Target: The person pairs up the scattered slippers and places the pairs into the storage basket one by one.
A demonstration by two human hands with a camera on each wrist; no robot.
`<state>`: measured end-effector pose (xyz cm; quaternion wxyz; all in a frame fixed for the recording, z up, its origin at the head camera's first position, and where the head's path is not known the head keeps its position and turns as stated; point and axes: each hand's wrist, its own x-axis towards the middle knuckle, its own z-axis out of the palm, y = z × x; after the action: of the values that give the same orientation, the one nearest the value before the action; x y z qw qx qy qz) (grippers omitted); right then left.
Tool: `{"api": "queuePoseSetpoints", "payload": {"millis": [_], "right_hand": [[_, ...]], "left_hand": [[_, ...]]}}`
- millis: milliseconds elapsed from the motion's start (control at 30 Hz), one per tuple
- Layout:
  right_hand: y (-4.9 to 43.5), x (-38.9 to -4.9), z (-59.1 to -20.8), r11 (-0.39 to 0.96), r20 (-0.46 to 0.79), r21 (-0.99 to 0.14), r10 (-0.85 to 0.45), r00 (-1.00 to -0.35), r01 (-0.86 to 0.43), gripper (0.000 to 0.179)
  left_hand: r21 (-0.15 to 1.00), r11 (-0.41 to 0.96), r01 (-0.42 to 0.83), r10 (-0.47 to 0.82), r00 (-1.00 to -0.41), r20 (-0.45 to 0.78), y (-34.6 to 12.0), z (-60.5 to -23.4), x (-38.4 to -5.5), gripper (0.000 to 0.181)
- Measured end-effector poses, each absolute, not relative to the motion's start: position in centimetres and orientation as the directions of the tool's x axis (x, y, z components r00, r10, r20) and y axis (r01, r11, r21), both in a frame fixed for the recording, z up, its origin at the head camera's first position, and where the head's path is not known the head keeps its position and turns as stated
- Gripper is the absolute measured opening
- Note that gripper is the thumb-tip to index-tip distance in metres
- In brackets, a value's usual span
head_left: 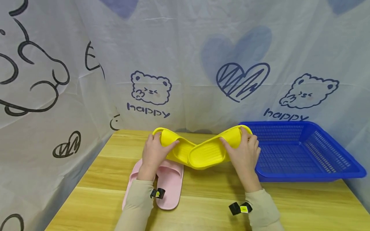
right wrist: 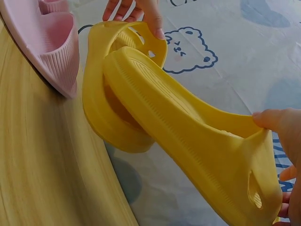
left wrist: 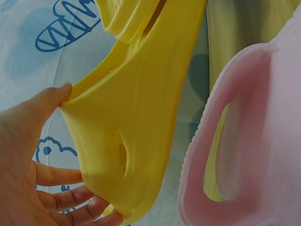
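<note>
Two yellow slippers are held up above the table, heels overlapping in the middle and toes pointing outward. My left hand (head_left: 151, 154) grips the left yellow slipper (head_left: 182, 151) by its strap and toe end, thumb at the strap's edge. The right yellow slipper (head_left: 206, 155) is gripped the same way by my right hand (head_left: 245, 155), its heel lying in front of the other heel. In the right wrist view, side cutouts show on both straps. Below the left hand, a pair of pink slippers (head_left: 170, 191) rests on the table, partly hidden by the left forearm.
A blue plastic basket (head_left: 310, 175) with mesh sides stands at the right of the wooden table (head_left: 208, 199), just beyond the right hand. Behind the table hangs a white printed cloth (head_left: 190, 99) with hearts and bears, and it continues along the left side.
</note>
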<state>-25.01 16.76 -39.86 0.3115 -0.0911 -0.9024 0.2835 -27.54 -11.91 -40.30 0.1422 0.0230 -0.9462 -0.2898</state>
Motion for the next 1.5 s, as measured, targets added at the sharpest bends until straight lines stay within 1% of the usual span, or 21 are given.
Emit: {"api": "queuePoseSetpoints", "payload": {"millis": [433,933,1233,1500], "right_hand": [[16.9,-25.0,-39.8,0.806,0.506,-0.592,0.364,-0.782,-0.008,0.084],[16.9,-25.0,-39.8,0.786,0.493,-0.618,0.391,-0.777,0.004,0.086],[16.8,-24.9,-39.9,0.769,0.523,-0.638,0.404,-0.750,-0.031,0.085],[16.8,-24.9,-39.9,0.767,0.587,-0.634,0.401,-0.703,-0.092,0.084]], "left_hand": [[0.575,0.818,0.019,-0.152,-0.957,0.248,-11.7,-40.2,-27.4,0.101],[0.571,0.821,-0.023,-0.169,-0.964,0.203,-11.2,-40.2,-27.4,0.107],[0.535,0.844,-0.035,-0.176,-0.960,0.215,-10.5,-40.2,-27.2,0.107],[0.542,0.839,-0.036,-0.180,-0.960,0.216,-9.9,-40.0,-27.0,0.104]]}}
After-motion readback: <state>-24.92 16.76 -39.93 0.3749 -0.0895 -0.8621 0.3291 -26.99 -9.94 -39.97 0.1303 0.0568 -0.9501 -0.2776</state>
